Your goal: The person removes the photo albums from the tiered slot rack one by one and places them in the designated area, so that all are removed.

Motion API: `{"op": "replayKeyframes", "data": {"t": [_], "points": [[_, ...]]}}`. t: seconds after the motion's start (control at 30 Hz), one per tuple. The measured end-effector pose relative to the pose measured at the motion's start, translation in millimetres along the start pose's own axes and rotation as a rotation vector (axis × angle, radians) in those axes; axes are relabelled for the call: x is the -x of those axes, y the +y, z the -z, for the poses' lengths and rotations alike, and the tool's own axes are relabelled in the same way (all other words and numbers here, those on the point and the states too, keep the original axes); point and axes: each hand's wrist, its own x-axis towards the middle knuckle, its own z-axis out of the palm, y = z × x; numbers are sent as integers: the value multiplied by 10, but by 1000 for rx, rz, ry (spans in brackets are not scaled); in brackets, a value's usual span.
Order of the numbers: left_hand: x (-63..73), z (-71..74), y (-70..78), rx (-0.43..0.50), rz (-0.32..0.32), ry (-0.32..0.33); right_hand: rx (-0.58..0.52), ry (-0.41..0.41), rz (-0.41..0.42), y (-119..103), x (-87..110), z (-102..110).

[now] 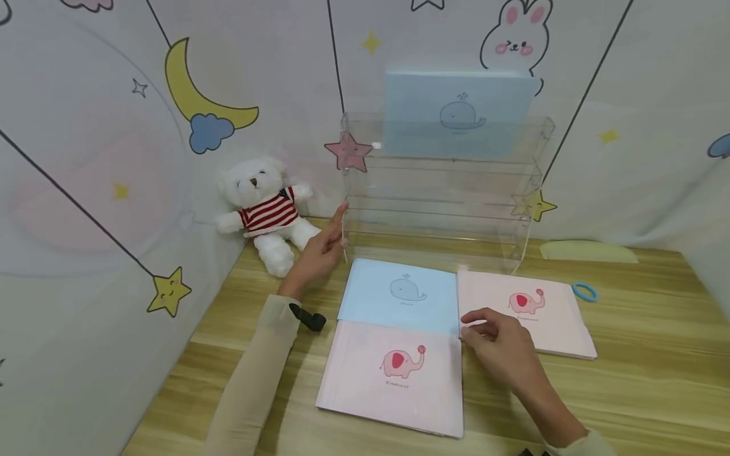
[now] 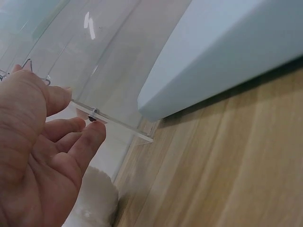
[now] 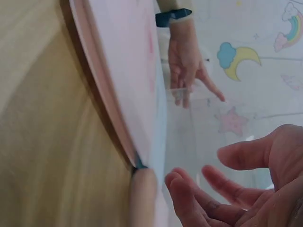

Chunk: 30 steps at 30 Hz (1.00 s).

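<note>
On the table a light blue whale book point(image 1: 399, 294) lies above a pink elephant book point(image 1: 390, 380), their edges meeting. Beside them is a second pink elephant book point(image 1: 547, 316). Behind stands a clear acrylic rack point(image 1: 439, 221) with another blue whale book point(image 1: 456, 114) in its top tier. My left hand point(image 1: 319, 253) touches the rack's left side panel, fingers along its outside near a small bolt point(image 2: 92, 118). My right hand point(image 1: 504, 348) hovers by the flat blue book's right edge with its fingers spread apart. Whether a fingertip touches that book I cannot tell.
A white teddy bear point(image 1: 265, 209) in a striped shirt sits left of the rack. A blue ring point(image 1: 585, 292) and a pale green flat piece point(image 1: 587, 251) lie at the right. A patterned curtain point(image 1: 627, 95) hangs behind.
</note>
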Motion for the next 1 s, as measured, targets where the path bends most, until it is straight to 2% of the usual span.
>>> {"op": "replayKeyframes", "data": {"t": [0.27, 0.37, 0.6, 0.77, 0.8, 1.0], "points": [[-24, 1, 2, 10, 18, 5, -10, -41, 117, -14, -145, 279], [-16, 5, -1, 0, 14, 9, -70, -29, 188, -2, -218, 370], [-9, -6, 12, -14, -10, 8, -312, -7, 355, 33, -371, 533], [-6, 3, 59, -3, 5, 1, -458, 4, 461, -17, -468, 652], [0, 14, 111, 2, 13, -5, -485, 7, 482, -38, -493, 682], [12, 23, 89, 31, 33, -21, -514, 40, 566, -208, -629, 919]]}}
